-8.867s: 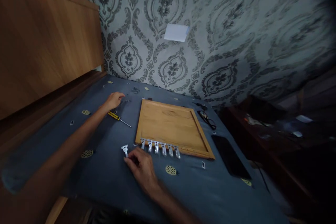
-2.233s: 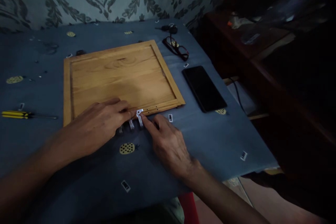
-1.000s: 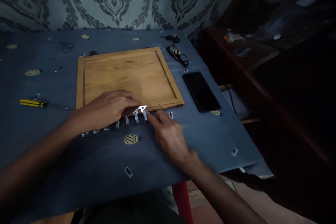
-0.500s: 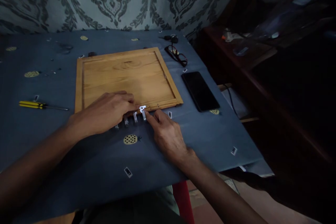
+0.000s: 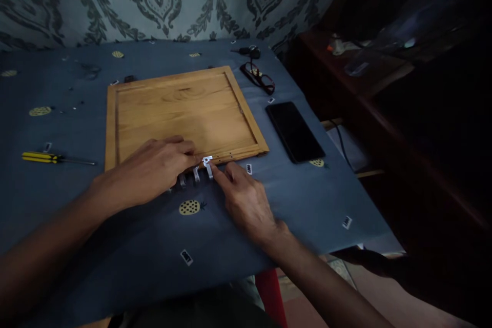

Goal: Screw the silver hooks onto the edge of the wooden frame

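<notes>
A framed wooden panel (image 5: 184,118) lies flat, with a small shiny metal hook (image 5: 208,168) at its front edge. My left hand (image 5: 148,169) rests over the near left part of the panel, fingers bent and drawn together, the fingertips at the hook's left end. From the right, my right hand (image 5: 248,200) presses a fingertip to the hook's lower arm, its other fingers curled in. More metal hooks (image 5: 196,174) hang in a row along the same edge, partly behind my left hand. Small dark holes show in the edge to the right of the hook.
The table has a blue patterned cloth (image 5: 149,282). A yellow-handled screwdriver (image 5: 42,157) lies left, with small bits (image 5: 74,108) beyond it. To the right are a phone (image 5: 295,132) and eyeglasses (image 5: 257,78), with a dark tool (image 5: 248,52) behind. Dark furniture (image 5: 369,113) stands at right.
The view has shifted slightly, so the panel and screwdriver sit a little further left. Both hands stay at the same hook, with hardly any movement.
</notes>
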Action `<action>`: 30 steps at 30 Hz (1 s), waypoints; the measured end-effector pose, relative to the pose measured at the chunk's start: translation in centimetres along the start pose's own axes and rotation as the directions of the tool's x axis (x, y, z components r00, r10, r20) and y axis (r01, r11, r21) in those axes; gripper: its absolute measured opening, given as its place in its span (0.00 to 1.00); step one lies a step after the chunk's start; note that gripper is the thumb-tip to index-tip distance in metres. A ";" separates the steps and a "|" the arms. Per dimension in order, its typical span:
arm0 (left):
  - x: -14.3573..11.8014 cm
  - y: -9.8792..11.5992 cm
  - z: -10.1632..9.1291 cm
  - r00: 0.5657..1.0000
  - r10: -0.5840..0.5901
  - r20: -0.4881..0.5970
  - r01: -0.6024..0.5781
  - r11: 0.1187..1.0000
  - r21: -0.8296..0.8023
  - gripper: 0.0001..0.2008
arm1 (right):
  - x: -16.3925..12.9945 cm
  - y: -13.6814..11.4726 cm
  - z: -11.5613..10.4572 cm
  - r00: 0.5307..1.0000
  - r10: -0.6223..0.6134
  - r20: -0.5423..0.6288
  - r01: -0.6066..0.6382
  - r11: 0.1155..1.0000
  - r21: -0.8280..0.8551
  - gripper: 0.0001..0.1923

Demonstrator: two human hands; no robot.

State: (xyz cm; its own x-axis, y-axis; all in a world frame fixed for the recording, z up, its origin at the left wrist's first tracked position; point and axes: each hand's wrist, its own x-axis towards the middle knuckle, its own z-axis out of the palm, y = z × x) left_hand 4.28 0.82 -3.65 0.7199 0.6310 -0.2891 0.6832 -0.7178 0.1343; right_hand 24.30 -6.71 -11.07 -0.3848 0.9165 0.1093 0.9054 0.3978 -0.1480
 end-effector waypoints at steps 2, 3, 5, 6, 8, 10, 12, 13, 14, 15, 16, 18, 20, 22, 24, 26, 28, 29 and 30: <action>0.0 0.0 0.0 1.000 0.002 0.007 -0.002 1.000 0.015 0.27 | -0.1 0.0 0.1 1.000 -0.006 -0.017 0.007 1.000 0.023 0.26; -0.1 0.0 -0.1 1.000 0.002 0.009 -0.002 1.000 0.019 0.26 | -0.1 0.0 0.1 0.999 -0.012 -0.035 0.013 0.999 0.039 0.25; -0.1 0.0 -0.1 1.000 0.001 0.012 -0.001 1.000 0.021 0.24 | -0.1 -0.1 0.1 0.995 -0.023 -0.093 0.031 0.997 0.078 0.24; -0.1 0.0 -0.1 1.000 0.000 0.010 0.000 1.000 0.021 0.23 | -0.2 -0.1 0.1 0.991 -0.026 -0.130 0.039 0.994 0.098 0.23; -0.1 0.1 -0.1 1.000 0.003 0.008 -0.004 1.000 0.023 0.23 | -0.2 -0.2 0.0 0.981 -0.022 -0.194 0.049 0.989 0.136 0.20; 0.0 0.0 0.0 1.000 0.011 0.001 -0.011 1.000 0.020 0.23 | -0.2 -0.2 0.0 0.974 -0.016 -0.225 0.056 0.984 0.170 0.20; 0.0 0.0 0.1 1.000 0.020 -0.005 -0.020 1.000 0.005 0.23 | -0.1 -0.2 0.0 0.974 -0.013 -0.227 0.056 0.981 0.183 0.20; 0.0 -0.1 0.2 1.000 0.021 -0.004 -0.021 1.000 -0.006 0.23 | -0.1 -0.2 0.1 0.974 -0.013 -0.225 0.054 0.982 0.179 0.20; -0.1 -0.1 0.2 1.000 0.016 -0.001 -0.016 1.000 -0.017 0.23 | -0.1 -0.2 0.1 0.974 -0.013 -0.225 0.053 0.984 0.169 0.19; -0.1 -0.1 0.2 1.000 0.011 0.001 -0.011 1.000 -0.027 0.22 | -0.1 -0.2 0.1 0.975 -0.013 -0.222 0.048 0.987 0.153 0.19; -0.1 -0.1 0.2 1.000 0.007 0.001 -0.007 0.999 -0.035 0.22 | -0.1 -0.2 0.2 0.976 -0.013 -0.219 0.043 0.990 0.133 0.18; -0.2 -0.2 0.3 1.000 0.009 -0.020 -0.010 0.999 -0.043 0.21 | -0.1 -0.3 0.2 0.980 -0.013 -0.197 0.032 0.995 0.092 0.18; -0.3 -0.3 0.3 0.999 0.025 -0.042 -0.026 0.999 -0.043 0.20 | -0.1 -0.4 0.2 0.984 -0.014 -0.175 0.025 0.998 0.057 0.19; -0.3 -0.3 0.4 0.998 0.034 -0.055 -0.036 0.998 -0.048 0.20 | -0.1 -0.5 0.1 0.985 -0.022 -0.169 0.027 0.999 0.033 0.19; -0.3 -0.3 0.4 0.997 0.037 -0.064 -0.040 0.998 -0.057 0.18 | 0.0 -0.5 0.1 0.984 -0.031 -0.174 0.033 0.999 0.010 0.19; -0.3 -0.2 0.3 0.997 0.037 -0.073 -0.042 0.997 -0.064 0.16 | 0.0 -0.5 0.1 0.983 -0.037 -0.177 0.035 0.999 -0.015 0.19; -0.3 -0.2 0.3 0.997 0.043 -0.069 -0.047 0.997 -0.067 0.17 | 0.1 -0.6 0.0 0.983 -0.041 -0.178 0.036 0.999 -0.027 0.19; -0.2 -0.3 0.3 0.997 0.044 -0.065 -0.048 0.997 -0.064 0.18 | 0.1 -0.6 0.0 0.983 -0.042 -0.177 0.038 0.999 -0.027 0.19; -0.2 -0.3 0.4 0.997 0.046 -0.062 -0.049 0.997 -0.059 0.19 | 0.1 -0.6 0.0 0.984 -0.045 -0.174 0.041 0.999 -0.023 0.19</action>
State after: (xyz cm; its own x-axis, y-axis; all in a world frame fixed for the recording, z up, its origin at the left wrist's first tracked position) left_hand 3.86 0.79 -4.01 0.7565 0.6147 -0.2235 0.6530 -0.7294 0.2040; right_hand 23.72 -6.88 -10.93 -0.3879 0.8766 0.2847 0.8926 0.4343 -0.1208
